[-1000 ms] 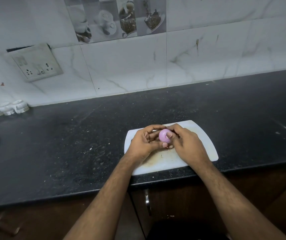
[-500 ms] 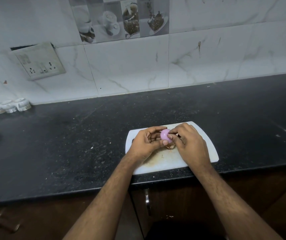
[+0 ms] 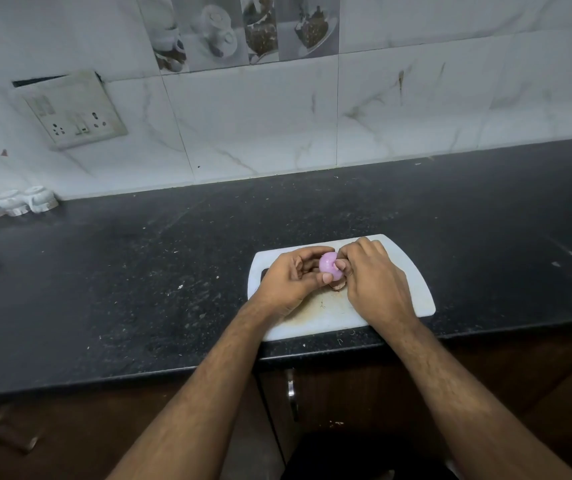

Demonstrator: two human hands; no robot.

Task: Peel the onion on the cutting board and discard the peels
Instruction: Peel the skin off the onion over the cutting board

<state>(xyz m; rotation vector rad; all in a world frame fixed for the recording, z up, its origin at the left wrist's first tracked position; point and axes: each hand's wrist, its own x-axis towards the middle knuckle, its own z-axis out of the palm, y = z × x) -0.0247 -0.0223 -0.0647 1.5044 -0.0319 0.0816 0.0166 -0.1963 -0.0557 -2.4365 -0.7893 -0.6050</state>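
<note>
A small purple onion [image 3: 328,265] is held just above the white cutting board [image 3: 409,271], which lies at the front edge of the black counter. My left hand [image 3: 289,280] cups the onion from the left, thumb under it. My right hand [image 3: 374,280] presses against its right side, fingertips pinching at the skin. A brown scrap of peel [image 3: 338,286] shows below the onion between my hands. Most of the onion is hidden by my fingers.
The black speckled counter [image 3: 139,289] stretches left and right of the board. Three small white pots [image 3: 14,201] stand at the back left by the tiled wall. A socket plate [image 3: 73,110] hangs on the wall. A cabinet handle [image 3: 290,393] sits below the counter edge.
My right hand's fingers have shifted around the onion's right side and the onion has turned a little in my left hand. The view has drifted slightly.
</note>
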